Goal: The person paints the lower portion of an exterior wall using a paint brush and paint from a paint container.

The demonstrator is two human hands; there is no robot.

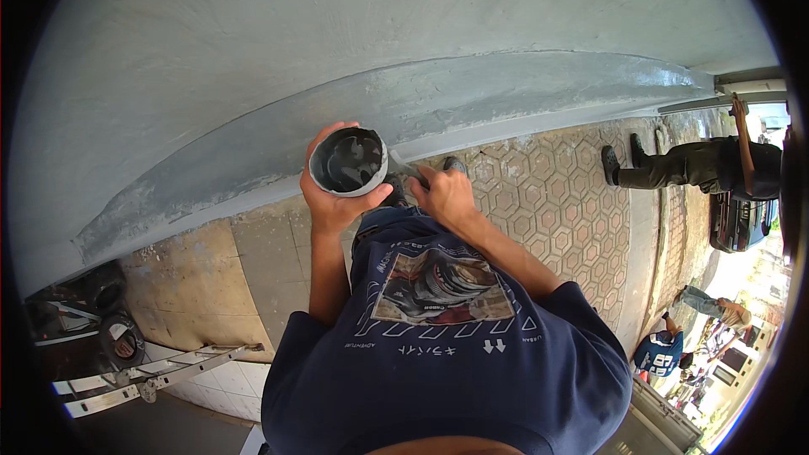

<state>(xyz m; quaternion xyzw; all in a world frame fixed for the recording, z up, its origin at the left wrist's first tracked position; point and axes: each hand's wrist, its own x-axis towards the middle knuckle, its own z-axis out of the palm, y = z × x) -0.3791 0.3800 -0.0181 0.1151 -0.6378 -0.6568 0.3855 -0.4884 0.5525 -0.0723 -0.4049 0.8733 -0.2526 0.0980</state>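
Observation:
My left hand [330, 202] is wrapped round a round paint pot [349, 160] with a pale, smeared rim, holding it tilted so that its inside shows. Dark grey wet paint coats its bottom and walls. Close to the right of the pot, my right hand [447, 195] is closed round the handle of a paintbrush [409, 167], whose pale tip points toward the wall. Part of the brush is hidden by my fingers. Ahead of both hands runs a darker grey band [421, 101] along the foot of the pale grey wall [337, 17].
Hexagonal paving [548, 194] lies to the right, square tiles [274, 261] to the left. A ladder [160, 375] and a motorcycle wheel [123, 340] are at lower left. A person [699, 164] stands at right, near a dark vehicle [731, 221]; other people are farther off.

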